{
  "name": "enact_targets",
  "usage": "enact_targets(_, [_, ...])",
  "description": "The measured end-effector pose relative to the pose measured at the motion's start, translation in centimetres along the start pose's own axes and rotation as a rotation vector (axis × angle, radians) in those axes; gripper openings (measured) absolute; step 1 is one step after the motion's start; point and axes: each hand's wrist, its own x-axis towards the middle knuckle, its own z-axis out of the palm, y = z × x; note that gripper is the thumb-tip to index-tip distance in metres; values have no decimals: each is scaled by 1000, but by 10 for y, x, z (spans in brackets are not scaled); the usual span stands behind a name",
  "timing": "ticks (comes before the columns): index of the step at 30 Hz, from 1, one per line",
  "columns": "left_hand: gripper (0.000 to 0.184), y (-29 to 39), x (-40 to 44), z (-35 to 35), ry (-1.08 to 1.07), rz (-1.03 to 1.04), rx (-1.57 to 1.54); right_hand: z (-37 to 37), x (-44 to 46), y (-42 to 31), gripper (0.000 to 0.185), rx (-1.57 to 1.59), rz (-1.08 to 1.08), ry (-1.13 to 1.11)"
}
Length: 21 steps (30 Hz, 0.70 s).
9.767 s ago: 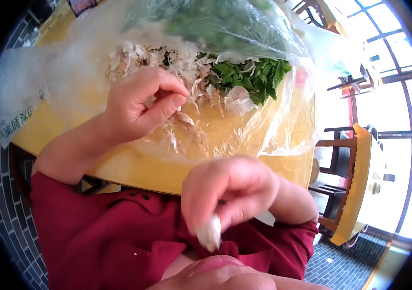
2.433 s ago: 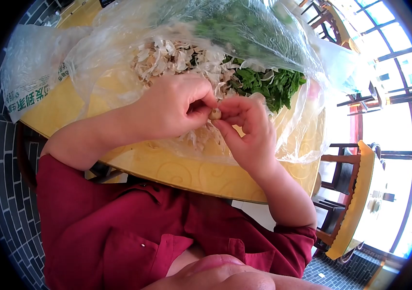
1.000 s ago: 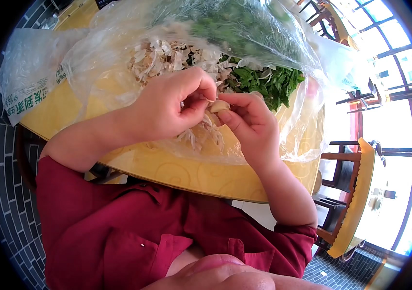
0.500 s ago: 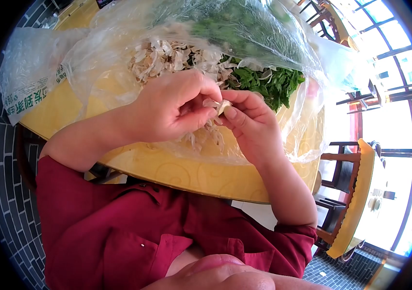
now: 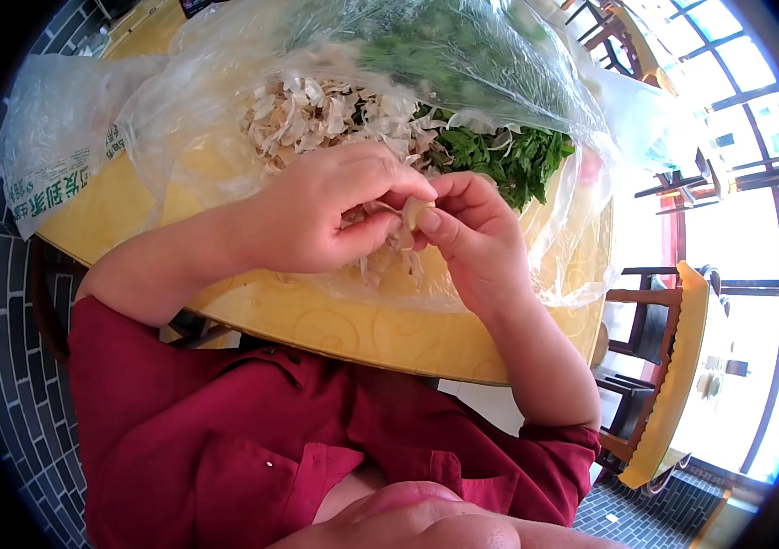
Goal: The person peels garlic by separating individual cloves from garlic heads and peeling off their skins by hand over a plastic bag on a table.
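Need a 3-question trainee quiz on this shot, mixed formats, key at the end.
1. Where is the garlic clove?
A) On the floor
B) Between the left hand and the right hand
C) In a shirt pocket

2. True or false: in the picture, the leafy greens outside the plastic lie to the right of the heap of dry peelings.

3. Fill in: the surface of the table in front of the person is ____ in colour.

Key:
1. B
2. True; the leafy greens are right of the heap.
3. yellow
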Motion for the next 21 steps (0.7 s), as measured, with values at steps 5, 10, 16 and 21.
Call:
enact_targets(5, [21, -4, 7, -31, -3, -241, -33, -9, 1, -12, 28, -524, -305, 237])
enact_targets(10, [24, -11, 10, -50, -288, -326, 121, -10, 10, -31, 37, -1135, -778, 511])
enact_targets(16, [34, -12, -2, -28, -413, -142, 388, -13, 6, -14, 17, -1329, -711, 99])
enact_targets(21, [26, -13, -4, -17, -367, -122, 396, 0, 4, 6, 15, -1511, -686, -142])
